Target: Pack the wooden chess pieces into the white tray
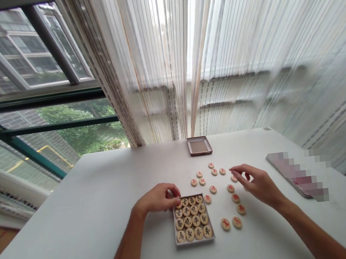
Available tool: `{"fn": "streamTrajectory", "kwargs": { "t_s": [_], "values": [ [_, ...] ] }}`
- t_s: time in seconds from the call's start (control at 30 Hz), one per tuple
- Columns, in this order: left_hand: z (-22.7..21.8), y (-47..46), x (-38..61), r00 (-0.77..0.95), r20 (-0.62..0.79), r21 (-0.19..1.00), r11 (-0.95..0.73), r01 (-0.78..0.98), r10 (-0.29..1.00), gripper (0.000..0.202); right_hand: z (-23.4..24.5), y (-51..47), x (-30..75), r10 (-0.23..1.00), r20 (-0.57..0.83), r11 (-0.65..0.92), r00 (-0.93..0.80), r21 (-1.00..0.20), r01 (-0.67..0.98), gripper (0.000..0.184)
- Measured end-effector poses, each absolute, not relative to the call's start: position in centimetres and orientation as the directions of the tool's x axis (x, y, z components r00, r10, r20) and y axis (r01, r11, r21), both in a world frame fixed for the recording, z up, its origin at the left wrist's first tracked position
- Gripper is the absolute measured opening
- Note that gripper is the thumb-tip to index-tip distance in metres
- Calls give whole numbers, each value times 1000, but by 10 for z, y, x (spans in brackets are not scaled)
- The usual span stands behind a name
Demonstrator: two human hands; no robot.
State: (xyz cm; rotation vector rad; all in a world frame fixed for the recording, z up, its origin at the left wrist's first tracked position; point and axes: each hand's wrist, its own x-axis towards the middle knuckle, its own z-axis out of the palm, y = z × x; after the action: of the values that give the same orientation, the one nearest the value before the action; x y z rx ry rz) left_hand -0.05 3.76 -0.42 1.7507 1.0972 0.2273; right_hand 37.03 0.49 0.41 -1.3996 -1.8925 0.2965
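Note:
A shallow square box point(195, 243) on the white table holds rows of round wooden xiangqi pieces with black characters. My left hand point(160, 197) is at the box's far left corner, its thumb and fingers closed around a xiangqi piece point(178, 204) with a reddish mark; the fingers partly cover it. Over the loose pieces on the right hovers my right hand point(255, 183), thumb and forefinger stretched to the left with their tips close and no piece visible between them. Just below those tips, a red-marked piece point(234, 178) is partly hidden by the thumb.
Several red-marked pieces point(213, 189) lie scattered right of and beyond the box. A shallow lid point(199, 146) lies near the table's point(104, 186) far edge. On the right is a flat, partly blurred object point(289, 175). Curtains point(160, 65) hang behind.

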Motion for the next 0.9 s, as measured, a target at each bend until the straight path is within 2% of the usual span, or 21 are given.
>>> {"fn": "streamTrajectory", "kwargs": {
  "t_s": [0.17,0.33,0.5,0.67,0.9],
  "values": [
    [-3,37,-1,581,-320,826,-80,558,748,30,-12,23,394,911,410,257,52,-659,707,29],
    [-3,37,0,582,-327,820,-82,566,744,35,-28,21,393,892,417,205,175,-717,666,31],
    [-3,36,0,572,-284,781,-161,604,769,37,-36,13,393,878,440,218,186,-715,664,30],
    [-1,36,1,576,-302,789,-140,598,760,35,-36,11,395,872,451,221,192,-711,668,30],
    [0,35,3,578,-265,759,-203,618,772,36,-31,10,395,844,489,217,220,-687,693,32]
  ]
}}
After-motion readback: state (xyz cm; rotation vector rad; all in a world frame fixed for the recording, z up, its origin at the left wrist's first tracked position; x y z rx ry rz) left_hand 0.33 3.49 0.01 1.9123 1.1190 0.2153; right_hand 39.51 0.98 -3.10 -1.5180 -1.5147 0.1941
